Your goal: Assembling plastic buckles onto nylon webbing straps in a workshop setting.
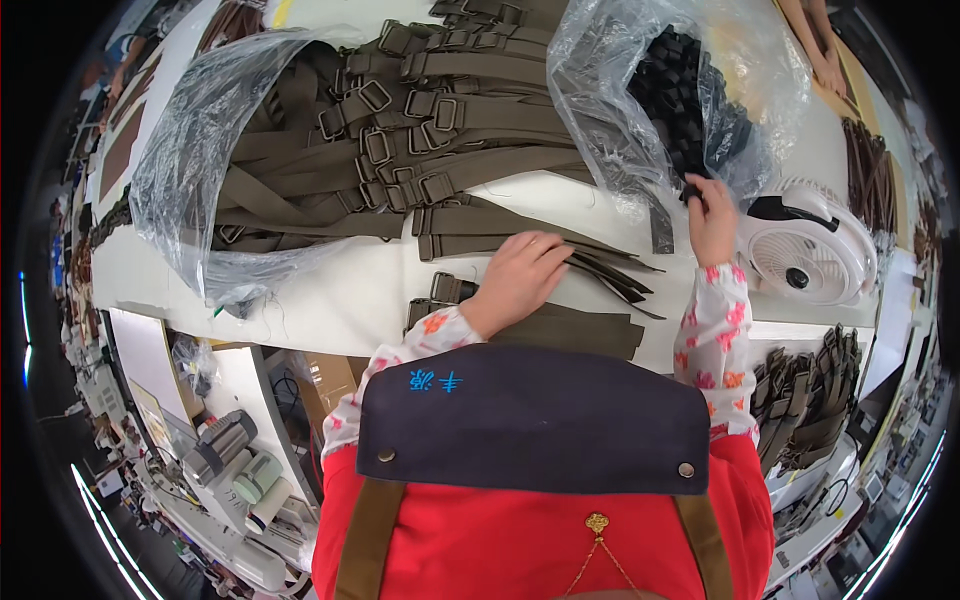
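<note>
My left hand [520, 278] is closed over a bundle of olive webbing straps [490, 232]. Dark strap ends [612, 275] fan out to the right past its fingers. My right hand [711, 218] pinches a small black piece [691, 190] at the mouth of a clear plastic bag [600, 110]. Many similar black pieces [670, 90], perhaps plastic buckles, fill that bag; their exact kind is too small to tell. Close to my left wrist, a strap's metal buckle [446, 288] lies on the white table [330, 285].
A big heap of olive straps with metal buckles [375, 145] covers the table's far side, partly inside another clear bag [190, 150]. Right of my right hand stands a white fan [805, 255]. More straps [805, 390] hang at lower right. Another person's arm [822, 50] reaches in at top right.
</note>
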Demonstrator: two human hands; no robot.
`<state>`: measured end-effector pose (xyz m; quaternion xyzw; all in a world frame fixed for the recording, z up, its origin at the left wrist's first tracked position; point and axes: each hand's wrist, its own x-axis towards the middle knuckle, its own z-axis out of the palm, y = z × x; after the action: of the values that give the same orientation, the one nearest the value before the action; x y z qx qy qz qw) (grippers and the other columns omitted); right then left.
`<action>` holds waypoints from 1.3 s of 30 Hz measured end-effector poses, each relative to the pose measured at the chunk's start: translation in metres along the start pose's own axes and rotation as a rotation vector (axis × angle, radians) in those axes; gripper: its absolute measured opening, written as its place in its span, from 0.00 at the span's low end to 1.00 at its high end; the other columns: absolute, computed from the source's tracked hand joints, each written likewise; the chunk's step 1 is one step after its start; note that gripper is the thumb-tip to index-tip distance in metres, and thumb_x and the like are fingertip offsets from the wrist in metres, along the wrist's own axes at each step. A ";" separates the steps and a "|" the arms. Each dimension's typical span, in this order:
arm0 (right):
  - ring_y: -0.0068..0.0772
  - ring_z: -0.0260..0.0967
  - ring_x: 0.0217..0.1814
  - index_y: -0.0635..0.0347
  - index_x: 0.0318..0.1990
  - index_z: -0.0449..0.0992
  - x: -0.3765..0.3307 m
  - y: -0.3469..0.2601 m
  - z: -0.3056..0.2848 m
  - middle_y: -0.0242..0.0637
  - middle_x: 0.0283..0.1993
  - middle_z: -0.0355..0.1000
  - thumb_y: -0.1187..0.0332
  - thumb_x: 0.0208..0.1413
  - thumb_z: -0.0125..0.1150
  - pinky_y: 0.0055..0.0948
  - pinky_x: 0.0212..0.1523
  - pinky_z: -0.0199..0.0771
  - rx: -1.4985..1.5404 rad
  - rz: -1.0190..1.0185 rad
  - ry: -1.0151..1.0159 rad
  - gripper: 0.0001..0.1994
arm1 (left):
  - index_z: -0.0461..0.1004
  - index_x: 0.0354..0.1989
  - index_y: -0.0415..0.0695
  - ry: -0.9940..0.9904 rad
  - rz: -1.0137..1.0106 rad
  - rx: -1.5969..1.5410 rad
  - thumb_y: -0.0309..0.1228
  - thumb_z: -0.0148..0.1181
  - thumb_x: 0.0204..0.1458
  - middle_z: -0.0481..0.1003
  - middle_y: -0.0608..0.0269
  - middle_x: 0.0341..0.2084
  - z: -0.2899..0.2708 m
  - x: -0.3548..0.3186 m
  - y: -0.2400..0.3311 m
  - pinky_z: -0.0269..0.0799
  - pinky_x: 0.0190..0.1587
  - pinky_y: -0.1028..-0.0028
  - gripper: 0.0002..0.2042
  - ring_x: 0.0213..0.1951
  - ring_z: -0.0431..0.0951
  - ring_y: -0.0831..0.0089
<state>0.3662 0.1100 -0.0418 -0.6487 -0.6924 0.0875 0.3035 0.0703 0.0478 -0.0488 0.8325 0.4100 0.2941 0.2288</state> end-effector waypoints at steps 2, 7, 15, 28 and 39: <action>0.49 0.68 0.33 0.57 0.44 0.75 -0.016 -0.029 -0.019 0.44 0.33 0.70 0.84 0.44 0.50 0.36 0.36 0.69 0.094 -0.113 -0.049 0.19 | 0.73 0.40 0.43 0.001 0.029 0.027 0.32 0.59 0.48 0.72 0.60 0.39 0.014 0.024 -0.001 0.67 0.47 0.65 0.12 0.42 0.71 0.61; 0.45 0.68 0.27 0.56 0.48 0.74 -0.080 -0.074 -0.035 0.43 0.28 0.68 0.84 0.44 0.49 0.33 0.28 0.68 0.342 0.006 -0.403 0.22 | 0.74 0.40 0.43 -0.467 0.015 0.103 0.36 0.59 0.49 0.73 0.57 0.37 0.049 0.060 -0.014 0.68 0.45 0.63 0.13 0.43 0.73 0.60; 0.34 0.70 0.34 0.62 0.48 0.71 -0.132 -0.120 -0.057 0.39 0.32 0.68 0.74 0.52 0.50 0.31 0.38 0.70 0.826 0.331 -1.131 0.14 | 0.77 0.39 0.47 -0.519 0.057 0.057 0.39 0.56 0.51 0.74 0.57 0.32 0.058 0.061 -0.019 0.68 0.44 0.63 0.12 0.39 0.73 0.57; 0.22 0.65 0.40 0.65 0.52 0.66 -0.127 -0.127 -0.053 0.32 0.41 0.68 0.70 0.62 0.46 0.26 0.45 0.67 1.054 0.588 -0.703 0.14 | 0.72 0.52 0.56 -0.144 0.122 -0.259 0.33 0.55 0.52 0.72 0.66 0.35 -0.014 0.047 0.024 0.68 0.39 0.68 0.17 0.36 0.71 0.66; 0.38 0.71 0.34 0.65 0.36 0.74 -0.126 -0.145 -0.045 0.41 0.34 0.72 0.73 0.53 0.57 0.29 0.36 0.69 0.918 0.202 -0.760 0.06 | 0.71 0.52 0.42 0.050 0.060 -0.323 0.36 0.53 0.51 0.73 0.58 0.33 -0.069 0.005 0.017 0.69 0.38 0.71 0.20 0.33 0.71 0.64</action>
<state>0.2648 -0.0427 0.0303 -0.4373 -0.5788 0.6314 0.2741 0.0351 0.0526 0.0134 0.7894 0.3378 0.3834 0.3403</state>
